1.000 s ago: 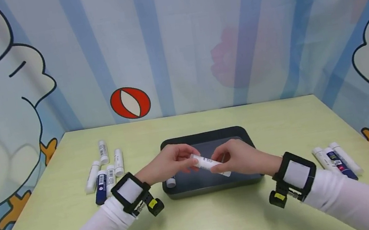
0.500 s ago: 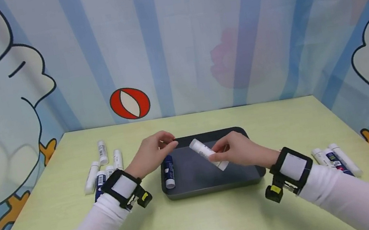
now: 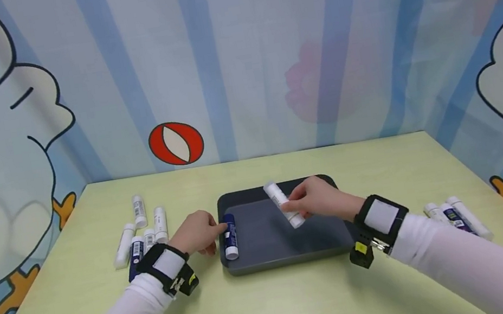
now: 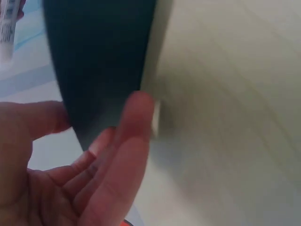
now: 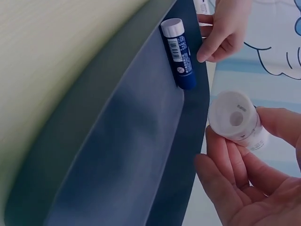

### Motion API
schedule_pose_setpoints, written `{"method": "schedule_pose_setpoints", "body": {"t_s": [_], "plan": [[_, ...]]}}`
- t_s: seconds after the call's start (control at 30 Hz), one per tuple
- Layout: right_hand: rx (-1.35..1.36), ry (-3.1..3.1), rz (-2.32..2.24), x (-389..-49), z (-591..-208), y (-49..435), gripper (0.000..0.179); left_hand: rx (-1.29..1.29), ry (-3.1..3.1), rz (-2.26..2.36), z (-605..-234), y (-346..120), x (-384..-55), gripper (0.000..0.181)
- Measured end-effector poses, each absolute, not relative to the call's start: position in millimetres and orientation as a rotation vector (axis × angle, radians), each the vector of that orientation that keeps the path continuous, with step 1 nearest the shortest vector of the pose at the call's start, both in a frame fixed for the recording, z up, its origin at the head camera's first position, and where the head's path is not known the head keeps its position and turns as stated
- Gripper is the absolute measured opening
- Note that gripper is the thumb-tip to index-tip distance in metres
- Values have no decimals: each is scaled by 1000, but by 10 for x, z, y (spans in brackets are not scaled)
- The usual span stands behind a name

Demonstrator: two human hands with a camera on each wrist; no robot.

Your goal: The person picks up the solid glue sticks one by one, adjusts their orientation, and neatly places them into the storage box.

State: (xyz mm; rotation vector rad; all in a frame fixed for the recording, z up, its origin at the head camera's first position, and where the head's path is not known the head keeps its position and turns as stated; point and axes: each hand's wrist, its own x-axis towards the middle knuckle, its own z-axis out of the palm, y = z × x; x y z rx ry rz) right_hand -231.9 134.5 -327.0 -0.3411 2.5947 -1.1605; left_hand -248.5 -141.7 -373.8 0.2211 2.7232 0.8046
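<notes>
My right hand (image 3: 318, 198) pinches a white glue stick (image 3: 276, 195) between thumb and fingers, tilted above the dark tray (image 3: 292, 260); its round white end (image 5: 231, 115) faces the right wrist camera. A blue glue stick (image 3: 230, 237) with a white end lies inside the tray along the left wall. My left hand (image 3: 196, 234) is at the tray's left side, thumb over the rim and fingers against the outside. In the left wrist view, the thumb (image 4: 44, 117) and fingers stand on either side of the dark tray wall (image 4: 101, 61).
Left of the tray lie several white glue sticks (image 3: 139, 211) and a blue glue stick (image 3: 136, 255), partly behind the left wrist. Two white glue sticks (image 3: 468, 216) and a dark blue glue stick (image 3: 457, 217) lie at the right. A printed curtain (image 3: 246, 59) hangs behind the table (image 3: 275, 307).
My left hand has let go of the white glue stick and moved left and down to the tray's side. The right hand keeps the stick, now tilted more steeply.
</notes>
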Motion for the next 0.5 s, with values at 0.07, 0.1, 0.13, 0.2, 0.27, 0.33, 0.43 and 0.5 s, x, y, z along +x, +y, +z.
{"method": "schedule_pose_setpoints", "body": {"t_s": [0.07, 0.1, 0.13, 0.2, 0.27, 0.33, 0.43, 0.5], "plan": [[-315, 2604, -1132, -2336, -3299, 1270, 27, 236, 2736, 807, -3750, -1398, -2475, 26], [-308, 2609, -1113, -2345, -3315, 1228, 26, 239, 2744, 809, -3754, -1389, -2471, 26], [-304, 2614, -1090, -2353, -3332, 1182, 26, 245, 2754, 808, -3756, -1381, -2467, 25], [-307, 2617, -1042, -2368, -3362, 1089, 24, 251, 2772, 799, -3768, -1368, -2466, 26], [-310, 2614, -994, -2381, -3380, 997, 24, 257, 2781, 800, -3779, -1357, -2468, 26], [-324, 2612, -941, -2400, -3383, 915, 24, 264, 2788, 800, -3789, -1347, -2470, 26], [-339, 2609, -866, -2464, -3400, 808, 27, 270, 2791, 808, -3801, -1337, -2475, 25], [-344, 2614, -805, -2533, -3436, 741, 29, 272, 2796, 803, -3804, -1334, -2478, 26]]}}
